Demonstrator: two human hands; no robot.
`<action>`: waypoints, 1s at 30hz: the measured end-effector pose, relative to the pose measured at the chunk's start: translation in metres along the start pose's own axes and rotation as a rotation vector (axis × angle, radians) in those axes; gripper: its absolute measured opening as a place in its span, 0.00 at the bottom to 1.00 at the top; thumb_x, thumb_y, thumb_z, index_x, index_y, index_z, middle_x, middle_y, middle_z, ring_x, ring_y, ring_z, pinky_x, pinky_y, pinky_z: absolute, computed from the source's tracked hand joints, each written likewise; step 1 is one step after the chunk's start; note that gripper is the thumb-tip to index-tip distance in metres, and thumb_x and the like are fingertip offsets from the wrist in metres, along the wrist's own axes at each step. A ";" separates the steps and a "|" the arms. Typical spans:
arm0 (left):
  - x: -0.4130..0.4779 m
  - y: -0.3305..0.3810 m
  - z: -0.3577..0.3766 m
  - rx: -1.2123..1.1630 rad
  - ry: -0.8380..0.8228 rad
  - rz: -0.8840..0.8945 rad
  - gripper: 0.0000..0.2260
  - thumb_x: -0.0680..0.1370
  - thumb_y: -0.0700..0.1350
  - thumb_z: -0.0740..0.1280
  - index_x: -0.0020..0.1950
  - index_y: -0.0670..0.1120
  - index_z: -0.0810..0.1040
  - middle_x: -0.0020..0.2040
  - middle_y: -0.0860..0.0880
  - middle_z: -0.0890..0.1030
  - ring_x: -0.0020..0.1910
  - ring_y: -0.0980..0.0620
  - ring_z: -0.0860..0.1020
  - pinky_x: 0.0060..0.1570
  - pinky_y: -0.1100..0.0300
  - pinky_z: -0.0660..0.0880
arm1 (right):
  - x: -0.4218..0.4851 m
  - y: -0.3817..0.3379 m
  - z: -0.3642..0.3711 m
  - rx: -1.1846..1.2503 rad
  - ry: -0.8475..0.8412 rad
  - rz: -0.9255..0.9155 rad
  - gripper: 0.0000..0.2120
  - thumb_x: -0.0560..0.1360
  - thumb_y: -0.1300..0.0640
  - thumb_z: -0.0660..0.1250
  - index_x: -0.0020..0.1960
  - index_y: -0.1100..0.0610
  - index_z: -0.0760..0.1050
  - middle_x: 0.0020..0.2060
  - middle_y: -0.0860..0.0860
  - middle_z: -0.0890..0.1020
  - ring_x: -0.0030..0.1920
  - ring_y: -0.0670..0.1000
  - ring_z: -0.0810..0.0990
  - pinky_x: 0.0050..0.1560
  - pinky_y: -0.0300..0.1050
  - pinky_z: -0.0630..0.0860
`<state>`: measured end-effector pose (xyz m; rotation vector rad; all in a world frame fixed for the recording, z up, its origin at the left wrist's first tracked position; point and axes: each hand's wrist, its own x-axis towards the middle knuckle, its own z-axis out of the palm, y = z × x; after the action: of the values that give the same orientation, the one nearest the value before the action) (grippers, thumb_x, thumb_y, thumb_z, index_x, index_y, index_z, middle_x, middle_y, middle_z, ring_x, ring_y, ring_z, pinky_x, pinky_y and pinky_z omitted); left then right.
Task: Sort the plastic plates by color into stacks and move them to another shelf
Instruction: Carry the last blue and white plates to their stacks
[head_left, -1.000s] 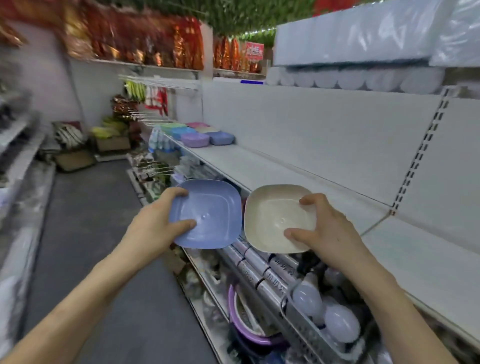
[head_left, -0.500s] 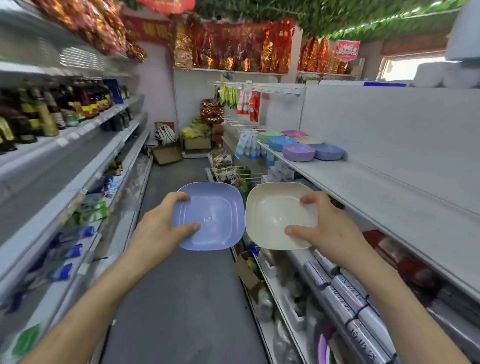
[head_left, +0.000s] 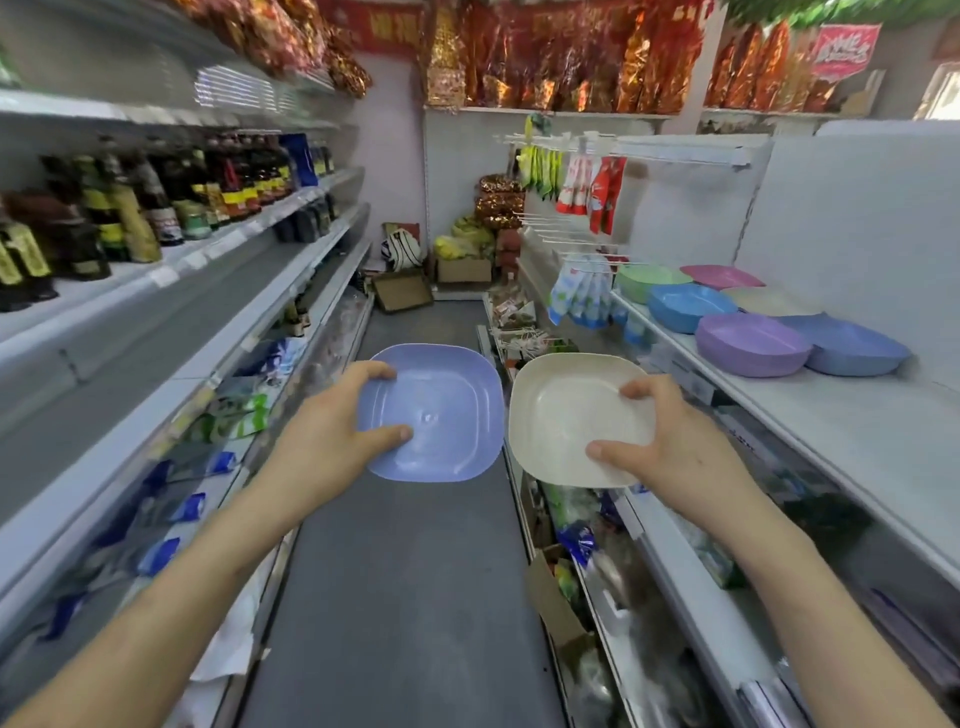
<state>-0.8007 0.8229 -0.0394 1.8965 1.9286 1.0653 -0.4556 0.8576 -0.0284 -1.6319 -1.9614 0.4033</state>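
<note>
The left hand (head_left: 332, 441) grips a pale blue plate (head_left: 447, 410) by its left edge, thumb inside and fingers curled over the rim. It holds the plate level over the aisle floor (head_left: 405, 597), well left of the white shelf (head_left: 831, 415). The right hand (head_left: 670, 447) grips a cream plate (head_left: 566, 415) by its right edge, just beside the blue one and nearer the shelf's front. Farther along that shelf sit stacks of coloured plates (head_left: 750, 345), close together.
</note>
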 end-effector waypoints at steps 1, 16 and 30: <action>0.013 -0.007 0.004 0.001 -0.005 -0.007 0.24 0.75 0.55 0.75 0.67 0.64 0.68 0.64 0.59 0.74 0.57 0.51 0.75 0.51 0.50 0.74 | 0.014 0.000 0.005 -0.003 -0.008 -0.002 0.30 0.70 0.40 0.76 0.64 0.40 0.62 0.61 0.44 0.74 0.53 0.54 0.80 0.55 0.54 0.77; 0.285 -0.096 0.082 -0.065 -0.199 0.053 0.23 0.75 0.56 0.74 0.66 0.66 0.69 0.62 0.57 0.76 0.51 0.50 0.78 0.47 0.49 0.78 | 0.236 0.013 0.085 -0.075 0.047 0.205 0.34 0.69 0.40 0.77 0.69 0.42 0.63 0.64 0.46 0.76 0.54 0.48 0.74 0.50 0.47 0.69; 0.502 -0.023 0.192 -0.200 -0.399 0.433 0.24 0.76 0.55 0.75 0.69 0.62 0.70 0.69 0.57 0.73 0.63 0.48 0.75 0.56 0.46 0.75 | 0.334 0.051 0.035 -0.153 0.386 0.475 0.35 0.70 0.42 0.77 0.72 0.43 0.64 0.67 0.45 0.74 0.65 0.52 0.74 0.53 0.46 0.67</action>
<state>-0.7645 1.3593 -0.0306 2.2521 1.1862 0.8510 -0.4722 1.1967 -0.0110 -2.0944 -1.3433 0.0967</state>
